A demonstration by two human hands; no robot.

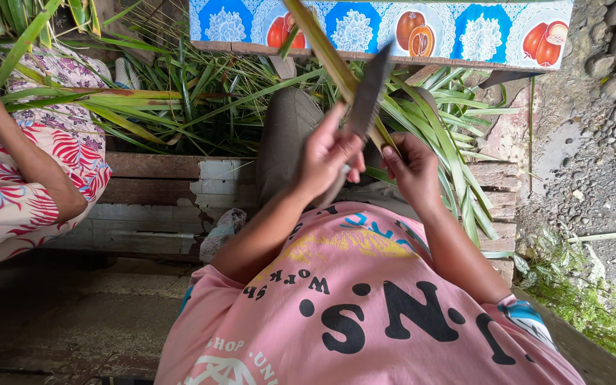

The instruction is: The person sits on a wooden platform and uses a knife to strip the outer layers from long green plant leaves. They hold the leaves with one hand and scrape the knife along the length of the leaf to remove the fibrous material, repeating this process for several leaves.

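My left hand (pixel 328 155) is closed around the handle of a knife (pixel 368 91), and its dark blade points up and away from me. My right hand (pixel 411 170) pinches the lower end of a long yellow-green leaf strip (pixel 322 48) that slants up to the left. The blade lies against the strip just above my right fingers. Both hands are over my lap, above my pink printed shirt (pixel 365 306) and grey trouser leg (pixel 286 135).
A heap of long green leaves (pixel 201 100) lies on the wooden plank platform (pixel 158 189) ahead. Another person in red and white floral clothes (pixel 8 192) sits at the left. A blue patterned cloth (pixel 465 32) edges a table above. Gravel ground (pixel 600 157) lies at the right.
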